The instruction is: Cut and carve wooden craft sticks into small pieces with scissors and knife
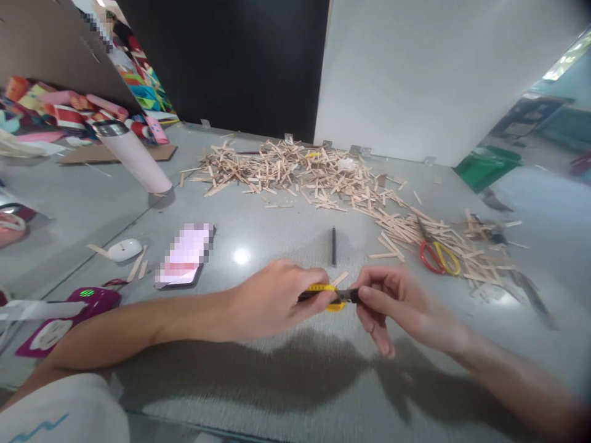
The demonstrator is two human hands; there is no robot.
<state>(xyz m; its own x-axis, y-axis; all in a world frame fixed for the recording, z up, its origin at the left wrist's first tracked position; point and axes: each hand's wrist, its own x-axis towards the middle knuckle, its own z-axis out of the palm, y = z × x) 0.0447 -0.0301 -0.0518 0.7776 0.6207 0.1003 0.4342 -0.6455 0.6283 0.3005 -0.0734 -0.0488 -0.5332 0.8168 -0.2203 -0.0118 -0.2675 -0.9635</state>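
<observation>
My left hand (281, 295) is closed around a yellow and black utility knife (333, 304), held level just above the grey table. At the knife's right end, my right hand (392, 301) pinches a small black part between thumb and forefinger, its other fingers curled below. Whether that part is joined to the knife I cannot tell. A short wooden stick (340, 279) lies just beyond the knife. Past it, a slim black rod (333, 246) rests on the table, pointing away from me.
A heap of thin wooden sticks (277, 169) spreads along the back and right. Red and yellow scissors (436, 255) lie on it. Leftward are a phone (184, 255), a white mouse (124, 250), a pink bottle (133, 160) and a purple device (87, 307). A green bin (487, 166) stands beyond the table.
</observation>
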